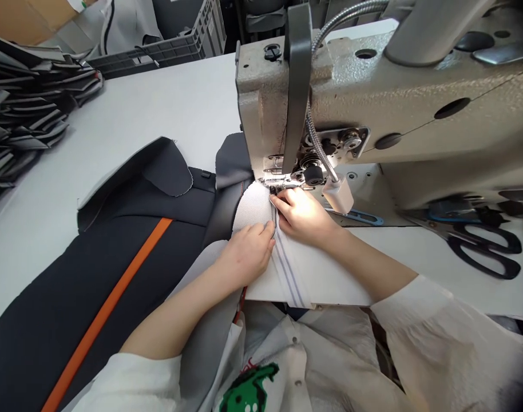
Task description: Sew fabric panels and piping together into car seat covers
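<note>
Head view: left hand (249, 252) and right hand (306, 214) both at the work, near each other; left fingers curled together at the right-hand edge of the mesh piece (248, 209), with a dark edge showing at their tips; whether they are clamped on it cannot be told; right fingers bent and close together, index fingertip just beside the needle area (273, 189); whether thumb and fingers pinch anything cannot be told, the undersides being hidden.

Mesh piece, pale and rounded, lies just ahead of the left fingers, its far edge at the sewing machine (268, 114); white strip (289, 274) with lengthwise blue lines runs from between the two hands toward the wearer and over the near table edge; dark panel (94, 263) spreads out to the left of the left fingers; orange band (124, 278) crosses it at a slant; a folded flap (169, 166) sits on its far part.

Lamp (339, 194), lit, hangs just ahead of and to the right of the right fingers; blue slotted tool (364, 217) lies beyond the right wrist; scissors (484, 246) lie farther right, well apart from the fingers; fabric stack (25, 109) stands far ahead-left of the left fingers; grey crate (171, 51) beyond, at the far edge of the white table (193, 97).
</note>
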`<state>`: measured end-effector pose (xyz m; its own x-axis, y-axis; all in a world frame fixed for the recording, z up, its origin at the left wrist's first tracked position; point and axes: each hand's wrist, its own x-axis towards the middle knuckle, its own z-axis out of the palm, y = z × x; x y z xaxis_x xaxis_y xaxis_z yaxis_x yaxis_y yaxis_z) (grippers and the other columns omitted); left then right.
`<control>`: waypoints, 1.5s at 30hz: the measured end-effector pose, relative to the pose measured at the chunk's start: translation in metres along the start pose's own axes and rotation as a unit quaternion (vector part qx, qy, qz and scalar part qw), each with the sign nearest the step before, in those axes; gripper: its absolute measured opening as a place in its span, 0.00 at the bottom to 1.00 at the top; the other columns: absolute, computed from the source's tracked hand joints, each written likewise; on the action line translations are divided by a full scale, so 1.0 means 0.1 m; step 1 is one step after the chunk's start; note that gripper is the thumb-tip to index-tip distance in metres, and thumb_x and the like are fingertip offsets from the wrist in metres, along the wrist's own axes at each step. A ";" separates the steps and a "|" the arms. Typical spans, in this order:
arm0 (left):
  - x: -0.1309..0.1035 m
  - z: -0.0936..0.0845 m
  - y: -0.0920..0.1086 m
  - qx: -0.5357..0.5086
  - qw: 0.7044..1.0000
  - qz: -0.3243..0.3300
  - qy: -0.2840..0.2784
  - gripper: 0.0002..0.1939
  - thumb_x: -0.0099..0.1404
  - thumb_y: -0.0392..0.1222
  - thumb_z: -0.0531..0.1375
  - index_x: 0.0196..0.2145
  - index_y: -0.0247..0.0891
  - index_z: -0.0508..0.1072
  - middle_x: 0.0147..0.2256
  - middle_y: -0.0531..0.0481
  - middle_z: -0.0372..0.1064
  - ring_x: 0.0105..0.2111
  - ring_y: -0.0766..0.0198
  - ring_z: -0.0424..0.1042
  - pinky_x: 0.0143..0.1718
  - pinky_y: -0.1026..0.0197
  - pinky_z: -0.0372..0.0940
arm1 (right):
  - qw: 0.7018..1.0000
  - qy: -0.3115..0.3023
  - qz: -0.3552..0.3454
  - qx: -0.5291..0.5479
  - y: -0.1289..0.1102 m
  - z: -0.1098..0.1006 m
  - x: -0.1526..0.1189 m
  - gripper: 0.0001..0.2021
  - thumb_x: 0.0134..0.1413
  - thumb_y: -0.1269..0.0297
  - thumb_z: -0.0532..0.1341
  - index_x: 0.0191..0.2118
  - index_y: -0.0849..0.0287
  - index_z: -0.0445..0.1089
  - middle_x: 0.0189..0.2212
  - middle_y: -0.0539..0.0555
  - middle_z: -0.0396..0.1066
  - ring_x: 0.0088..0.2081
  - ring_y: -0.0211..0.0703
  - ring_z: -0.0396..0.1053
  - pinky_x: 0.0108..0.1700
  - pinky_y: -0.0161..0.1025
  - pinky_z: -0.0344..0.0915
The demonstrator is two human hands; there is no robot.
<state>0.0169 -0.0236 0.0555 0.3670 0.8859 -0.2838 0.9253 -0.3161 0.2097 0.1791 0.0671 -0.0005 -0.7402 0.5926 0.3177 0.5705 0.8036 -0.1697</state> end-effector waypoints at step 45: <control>-0.64 -0.52 0.20 -0.258 0.953 -0.118 -0.105 0.37 0.53 0.27 0.46 0.61 0.40 0.58 0.58 0.49 0.61 0.58 0.57 0.60 0.56 0.58 0.58 | 0.995 -0.072 0.029 0.054 -0.21 -0.09 -0.14 0.23 0.53 0.63 0.55 0.56 0.52 0.65 0.34 0.57 0.67 0.35 0.47 0.59 0.35 0.40 0.47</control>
<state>0.0068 -0.0691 0.1271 0.2152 0.8075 -0.5493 0.8338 0.1409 0.5338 0.1805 0.0412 0.0069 -0.7548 0.6341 0.1681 0.5782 0.7641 -0.2859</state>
